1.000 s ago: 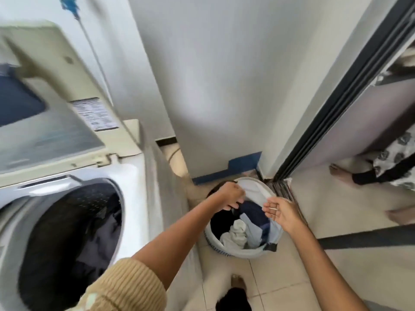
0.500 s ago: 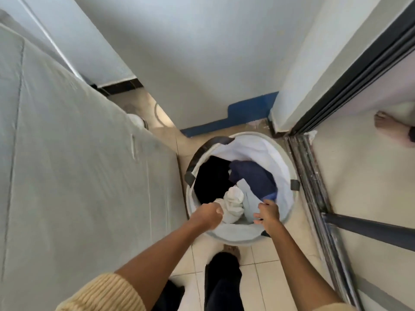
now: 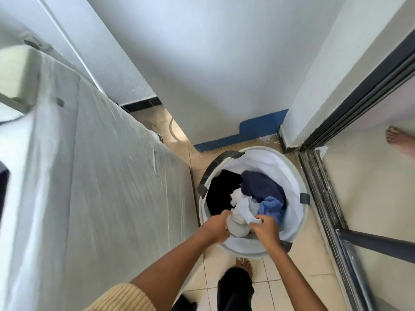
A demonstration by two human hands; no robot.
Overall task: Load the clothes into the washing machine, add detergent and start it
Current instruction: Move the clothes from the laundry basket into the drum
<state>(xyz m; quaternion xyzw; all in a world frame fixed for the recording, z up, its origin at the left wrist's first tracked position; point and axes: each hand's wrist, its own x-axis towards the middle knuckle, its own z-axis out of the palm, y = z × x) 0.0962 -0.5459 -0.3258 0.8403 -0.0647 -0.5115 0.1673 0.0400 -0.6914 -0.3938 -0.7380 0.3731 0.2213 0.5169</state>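
Seen from your head camera, your left hand (image 3: 216,227) and right hand (image 3: 267,230) both curl their fingers tight round a white garment (image 3: 241,221). It sits at the near side of the laundry basket (image 3: 292,173), which stands just beside the plastic-wrapped washing machine (image 3: 101,187).

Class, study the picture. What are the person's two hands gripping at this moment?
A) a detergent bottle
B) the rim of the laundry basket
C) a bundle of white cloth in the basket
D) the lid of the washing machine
C: the left hand and the right hand both curl round the white cloth inside the laundry basket.
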